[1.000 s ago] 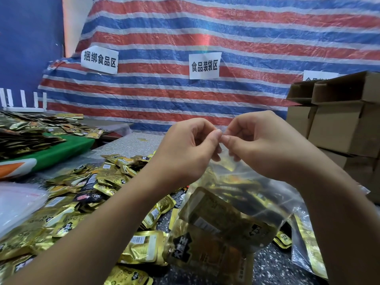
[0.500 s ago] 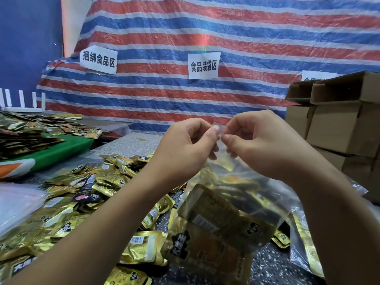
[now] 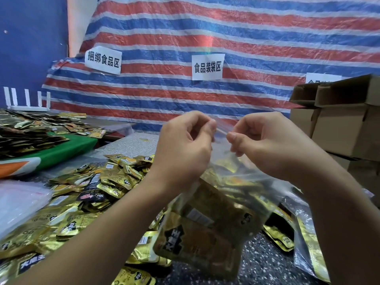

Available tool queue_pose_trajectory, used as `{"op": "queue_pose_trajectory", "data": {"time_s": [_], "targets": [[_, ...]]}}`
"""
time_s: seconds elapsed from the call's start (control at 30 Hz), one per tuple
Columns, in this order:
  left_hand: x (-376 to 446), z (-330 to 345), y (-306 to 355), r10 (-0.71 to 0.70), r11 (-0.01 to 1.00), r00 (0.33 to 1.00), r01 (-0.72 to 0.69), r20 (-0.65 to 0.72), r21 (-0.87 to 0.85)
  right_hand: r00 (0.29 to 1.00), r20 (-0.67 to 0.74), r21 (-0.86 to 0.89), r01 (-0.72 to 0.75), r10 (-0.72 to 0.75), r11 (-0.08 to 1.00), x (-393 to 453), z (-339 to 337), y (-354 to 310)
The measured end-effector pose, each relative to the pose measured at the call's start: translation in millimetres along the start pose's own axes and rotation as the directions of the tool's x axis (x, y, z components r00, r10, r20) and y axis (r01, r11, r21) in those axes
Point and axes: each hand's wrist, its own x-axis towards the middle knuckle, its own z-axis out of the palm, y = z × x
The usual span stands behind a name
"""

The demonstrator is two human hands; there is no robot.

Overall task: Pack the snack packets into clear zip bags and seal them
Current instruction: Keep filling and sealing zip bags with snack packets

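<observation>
Hands pinching top edge of clear zip bag (image 3: 224, 204), bag hanging below them above the table (image 3: 267, 262), stuffed with gold snack packets (image 3: 197, 239). Left hand (image 3: 183, 149) is gripping the strip between thumb and curled fingers; right hand (image 3: 265, 145) is pinching the same strip just beside it, small gap between the two. Loose packets (image 3: 86, 194) are lying spread on the table left of and under the forearms. Cardboard boxes (image 3: 341, 124) are sitting at right.
</observation>
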Motion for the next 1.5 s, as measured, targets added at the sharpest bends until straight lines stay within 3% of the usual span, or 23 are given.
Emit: {"op": "queue_pose_trajectory", "data": {"time_s": [0.37, 0.6, 0.93, 1.33, 1.5], "targets": [[18, -29, -14, -0.036, 0.999, 0.941, 0.043, -0.337, 0.013, 1.000, -0.012, -0.008, -0.014, 0.014, 1.000, -4, -2, 0], [25, -40, -31, -0.057, 0.996, 0.911, 0.082, -0.408, 0.044, 0.999, 0.007, -0.030, -0.035, 0.035, 0.999, -5, 1, -1], [26, -38, -34, -0.049, 0.996, 0.912, 0.074, -0.406, 0.046, 0.999, 0.042, 0.012, -0.004, 0.003, 1.000, -5, -3, 3], [28, -37, -30, -0.045, 0.999, 0.951, 0.040, -0.307, -0.021, 0.982, 0.134, 0.003, 0.131, -0.131, 0.991, -8, -15, 4], [22, -25, -25, -0.071, 0.996, 0.988, 0.064, -0.138, -0.055, 0.947, 0.318, -0.108, 0.088, -0.049, 0.990, -11, -3, -5]]}}
